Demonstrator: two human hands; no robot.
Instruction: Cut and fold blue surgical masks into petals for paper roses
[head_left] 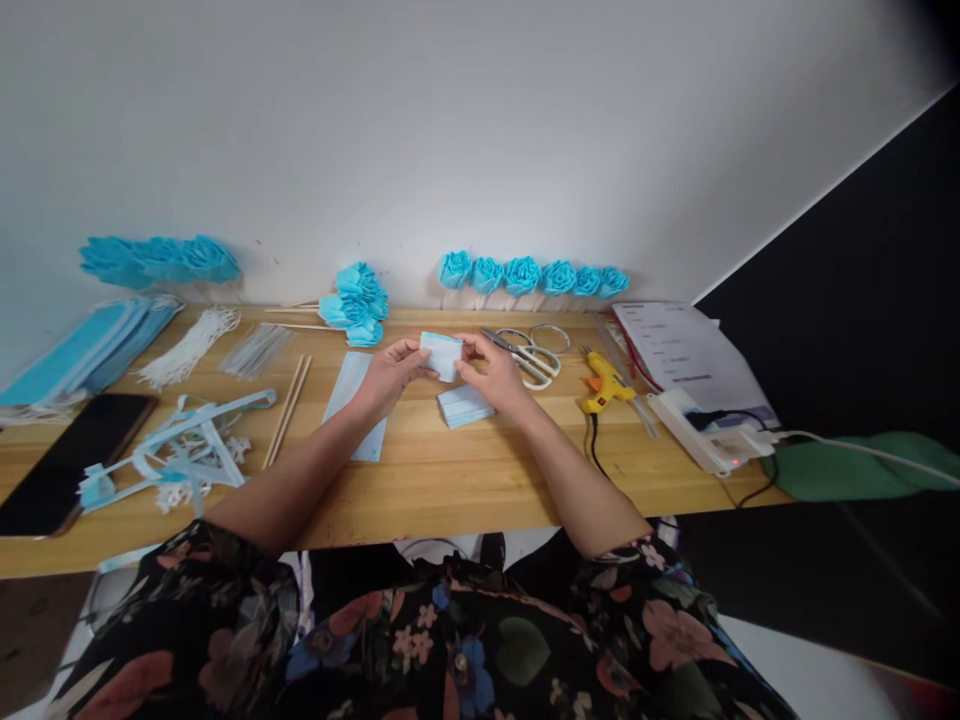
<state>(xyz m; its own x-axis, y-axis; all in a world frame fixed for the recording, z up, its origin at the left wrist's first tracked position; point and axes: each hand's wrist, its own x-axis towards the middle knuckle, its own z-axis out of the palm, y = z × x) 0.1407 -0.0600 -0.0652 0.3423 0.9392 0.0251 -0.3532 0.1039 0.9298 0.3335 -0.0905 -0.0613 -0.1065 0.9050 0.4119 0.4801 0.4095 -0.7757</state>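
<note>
Between my two hands I hold a small pale-blue square of folded mask fabric [442, 356] above the table. My left hand [397, 372] pinches its left edge, fingers closed on it. My right hand [491, 368] grips the right edge between thumb and fingers. Just below lies a small stack of pale-blue fabric pieces [465, 405]. A long pale-blue fabric strip [367, 440] lies flat, partly under my left forearm. Beside my right hand rest the scissors [536, 365] with white handles, partly hidden by the hand.
Blue fabric flowers on sticks [523, 275] lean on the wall. A yellow glue gun [606, 382] and a power strip [694, 430] sit at right. At left are blue face masks [82, 350], white ear loops [191, 345], offcuts [180, 450], two wooden sticks [287, 412] and a phone [71, 465].
</note>
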